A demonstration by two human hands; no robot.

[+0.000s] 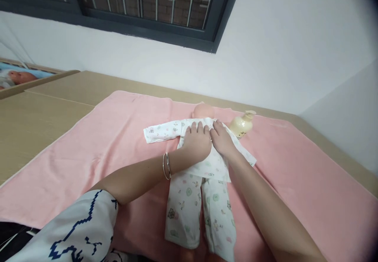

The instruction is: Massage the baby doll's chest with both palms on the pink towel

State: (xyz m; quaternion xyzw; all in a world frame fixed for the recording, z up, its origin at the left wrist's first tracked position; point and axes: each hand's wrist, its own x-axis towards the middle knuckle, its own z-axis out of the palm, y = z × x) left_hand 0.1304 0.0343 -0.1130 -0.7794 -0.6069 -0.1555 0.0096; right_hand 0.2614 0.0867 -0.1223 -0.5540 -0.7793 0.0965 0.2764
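A baby doll (203, 110) lies on its back on a pink towel (88, 152), dressed in a white printed shirt (162, 131) and matching trousers (184, 211). My left hand (196, 141) lies flat on the doll's chest, fingers stretched toward the collar, two bangles on its wrist. My right hand (222, 139) rests beside it on the shirt near the neck, fingers together and pressed on the cloth. Only the top of the doll's head shows beyond my fingers.
A cream pump bottle (242, 124) lies on the towel just right of the doll's head. The towel covers a wooden table (35, 116) against a white wall under a barred window. A crib with another doll (17, 77) is at far left.
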